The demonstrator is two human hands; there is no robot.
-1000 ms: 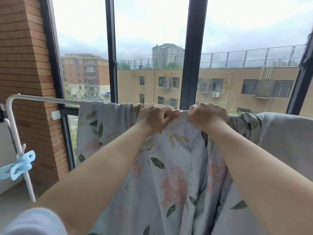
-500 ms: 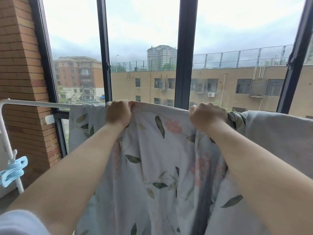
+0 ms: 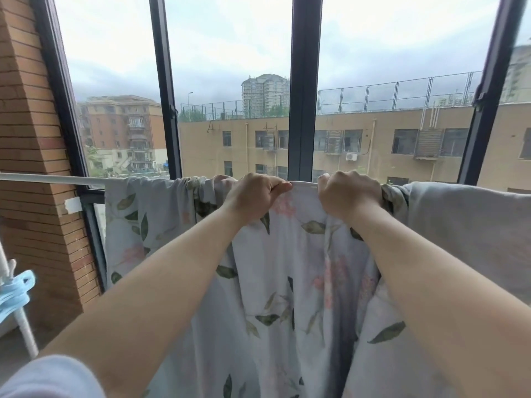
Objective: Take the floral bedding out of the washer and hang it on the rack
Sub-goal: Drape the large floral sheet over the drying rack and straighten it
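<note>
The floral bedding (image 3: 287,282), pale grey with green leaves and pink flowers, hangs over the white top bar of the rack (image 3: 51,179) in front of the window. My left hand (image 3: 254,195) grips the cloth's top edge at the bar. My right hand (image 3: 349,193) grips the same edge a short way to the right, fingers curled over it. Between the two hands the cloth lies stretched on the bar. To the left of my left hand the bedding is bunched in folds. The washer is out of view.
A plain grey cloth (image 3: 471,225) hangs on the bar at the right. A brick wall (image 3: 31,168) stands on the left. The rack's white leg (image 3: 26,328) carries a light blue clip (image 3: 14,294) at lower left. Dark window frames (image 3: 301,110) stand just behind the bar.
My left hand has slid right along the bar, back close to my right hand, leaving bunched cloth on its left. My right hand kept its grip in place.
</note>
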